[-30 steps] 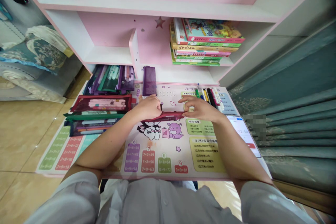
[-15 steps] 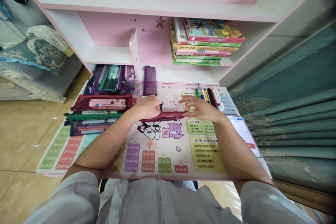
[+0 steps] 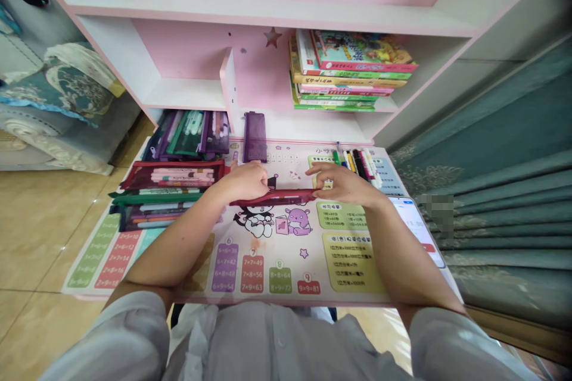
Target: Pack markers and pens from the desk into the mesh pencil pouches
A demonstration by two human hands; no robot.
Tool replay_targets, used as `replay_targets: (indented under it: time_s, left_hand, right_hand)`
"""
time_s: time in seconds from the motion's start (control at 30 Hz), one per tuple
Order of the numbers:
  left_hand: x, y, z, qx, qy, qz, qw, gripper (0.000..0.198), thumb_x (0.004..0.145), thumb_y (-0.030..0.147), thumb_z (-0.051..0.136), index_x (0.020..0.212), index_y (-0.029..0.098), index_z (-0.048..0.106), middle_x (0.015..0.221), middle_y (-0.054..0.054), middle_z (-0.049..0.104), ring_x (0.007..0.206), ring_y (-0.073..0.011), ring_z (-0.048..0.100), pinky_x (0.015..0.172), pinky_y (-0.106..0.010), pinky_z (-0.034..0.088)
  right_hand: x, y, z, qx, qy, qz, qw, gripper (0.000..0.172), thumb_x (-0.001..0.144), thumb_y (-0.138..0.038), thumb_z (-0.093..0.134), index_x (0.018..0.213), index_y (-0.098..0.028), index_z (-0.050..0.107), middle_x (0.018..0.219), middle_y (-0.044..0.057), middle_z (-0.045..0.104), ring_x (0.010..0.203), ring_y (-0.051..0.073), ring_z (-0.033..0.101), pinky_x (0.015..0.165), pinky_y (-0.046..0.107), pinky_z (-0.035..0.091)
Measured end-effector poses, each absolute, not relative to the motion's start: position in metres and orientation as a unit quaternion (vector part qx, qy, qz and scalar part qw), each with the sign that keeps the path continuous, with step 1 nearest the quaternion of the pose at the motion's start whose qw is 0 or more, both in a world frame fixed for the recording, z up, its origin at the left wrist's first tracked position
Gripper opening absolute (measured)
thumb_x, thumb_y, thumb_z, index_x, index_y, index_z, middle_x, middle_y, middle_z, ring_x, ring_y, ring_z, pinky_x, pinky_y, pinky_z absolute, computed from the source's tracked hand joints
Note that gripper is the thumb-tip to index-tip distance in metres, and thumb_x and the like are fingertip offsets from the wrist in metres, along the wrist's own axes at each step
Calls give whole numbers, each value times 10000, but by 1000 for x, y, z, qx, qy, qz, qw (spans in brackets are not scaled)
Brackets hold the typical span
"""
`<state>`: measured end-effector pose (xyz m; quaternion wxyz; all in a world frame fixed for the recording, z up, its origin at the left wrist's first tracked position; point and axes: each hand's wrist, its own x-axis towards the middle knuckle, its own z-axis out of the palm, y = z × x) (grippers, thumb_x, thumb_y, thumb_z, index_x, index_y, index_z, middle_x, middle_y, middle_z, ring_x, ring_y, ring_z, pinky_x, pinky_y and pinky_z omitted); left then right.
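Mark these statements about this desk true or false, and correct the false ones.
1. The left hand and right hand both hold a flat dark-red pencil case: true.
2. A smartphone lies under the left hand: false; the smartphone lies to the right of the right hand.
3. The pink desk mat shows multiplication sums: true.
4. The stacked books lie on the mat: false; the stacked books lie on a white shelf.

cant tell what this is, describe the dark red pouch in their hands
The dark red pouch is a long, narrow, flat pencil case, slightly glossy. It lies level over the desk mat, held by the left hand at one end and the right hand at the other. No zip or contents can be made out.
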<state>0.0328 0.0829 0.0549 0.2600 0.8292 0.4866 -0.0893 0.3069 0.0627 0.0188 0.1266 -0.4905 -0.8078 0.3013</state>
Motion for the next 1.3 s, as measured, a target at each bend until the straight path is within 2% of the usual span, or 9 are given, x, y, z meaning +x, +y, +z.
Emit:
replay_targets:
  time_s: [0.27,0.47,0.63,0.83,1.3]
  left_hand:
    - [29,85,55,831,487,-108,247,162,787,201,545,685,192,671,1337,-64,607,1205,-299,548,1132,-668,220]
    - [23,87,57,832,483,-105,251,153,766,213,541,687,199,672,1295,-55,627,1179,-278,565,1115,-570,311]
    - [19,89,61,829,494,-122,234,146,760,242,566,694,196,688,1215,-84,667,1161,-295,573,1100,-563,312]
    - [15,92,60,827,495,-127,234,162,771,279,559,727,219,703,1165,-51,690,1122,-270,596,1112,-539,311]
    - [12,91,72,824,494,-138,242,198,732,305,576,579,191,634,843,-48,708,970,-249,627,1062,-507,366]
  right_hand:
    - [309,63,18,-487,-809,302,130,222,751,-375,672,617,-237,561,1285,43,651,1377,327,450,1091,546,374]
    - [310,64,16,-493,-805,302,131,235,745,-387,669,602,-236,559,1293,45,648,1390,337,433,1098,564,356]
    - [311,64,16,-496,-804,301,133,238,743,-394,664,601,-238,555,1294,46,647,1392,336,431,1098,565,358]
    - [312,64,15,-497,-803,299,135,240,743,-400,665,604,-239,552,1288,41,650,1390,332,433,1101,560,360]
    - [313,64,12,-500,-803,295,137,229,745,-408,652,621,-244,552,1285,30,653,1377,316,450,1106,564,353]
